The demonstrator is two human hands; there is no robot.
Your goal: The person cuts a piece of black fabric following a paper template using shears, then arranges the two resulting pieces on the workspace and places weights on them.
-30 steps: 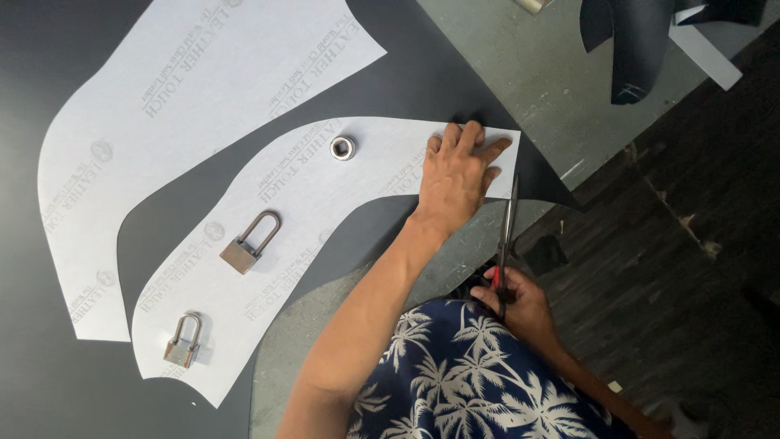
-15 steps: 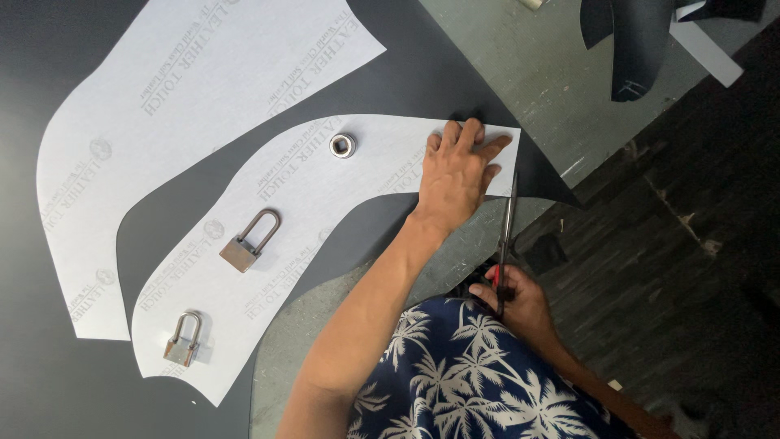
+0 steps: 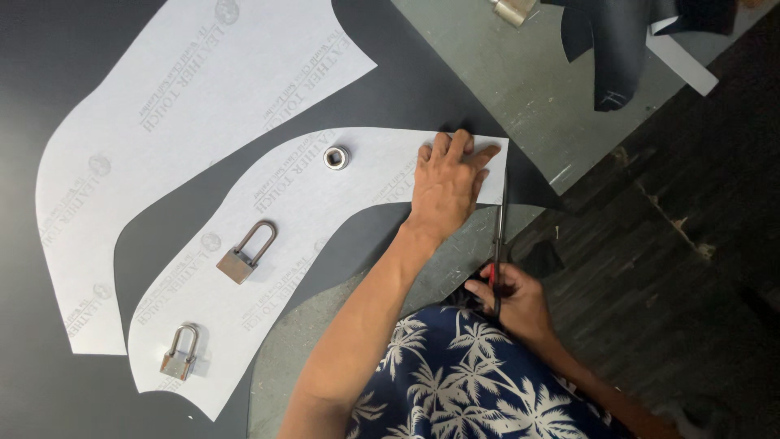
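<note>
The left hand (image 3: 447, 183) lies flat with its fingers spread on the right end of the white paper pattern (image 3: 325, 236), pressing it down on the dark sheet (image 3: 406, 89). It grips nothing. The right hand (image 3: 513, 302) is closed around the handles of the scissors (image 3: 499, 244), and the blades point up along the right edge of the pattern, just beside the left fingers. Compared with a second ago, almost nothing has changed: both hands sit in the same spots, and the scissors have hardly moved (maybe a tiny bit). Two padlocks (image 3: 244, 254) (image 3: 180, 353) and a small metal ring (image 3: 336, 157) rest on the pattern as weights, where they were before. A second, bigger paper pattern (image 3: 187, 122) lies above it.
</note>
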